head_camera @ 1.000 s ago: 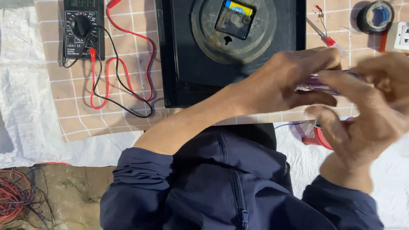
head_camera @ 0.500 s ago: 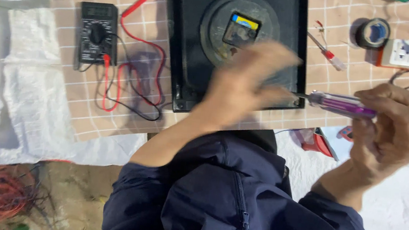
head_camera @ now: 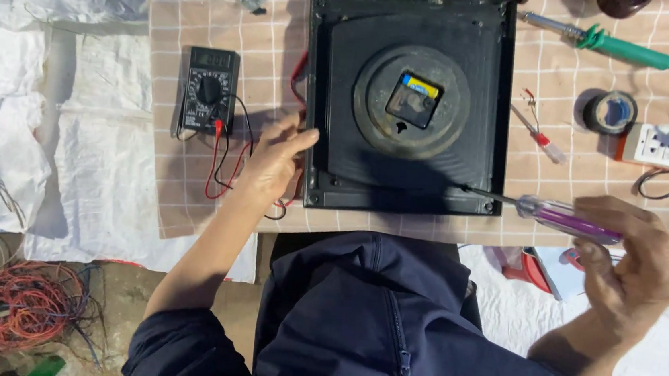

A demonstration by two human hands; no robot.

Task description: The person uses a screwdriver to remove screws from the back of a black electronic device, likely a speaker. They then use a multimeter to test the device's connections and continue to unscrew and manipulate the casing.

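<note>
Step in hand: a screw near the lower right corner of the black square panel (head_camera: 406, 105) appears to be addressed; the screwdriver tip is laid against the panel's lower edge strip.
Right hand (head_camera: 634, 267): closed around the purple-handled screwdriver (head_camera: 566, 218), held nearly level, the shaft pointed left toward the panel.
Left hand (head_camera: 276, 159): open, nothing gripped; the fingertips are pressed against the panel's left edge, seemingly to steady it.
Panel: laid flat on the checked cloth (head_camera: 189, 191), with a round raised disc and a small square module at its centre.
Nearby: a multimeter (head_camera: 208, 91) with red and black leads lies just left of the left hand; a green-handled soldering iron (head_camera: 605, 42), a roll of tape (head_camera: 610, 112) and a socket block (head_camera: 661, 146) are set to the right.
Next move, as judged: the tip must be seated squarely in the screw head and the panel kept from sliding.
</note>
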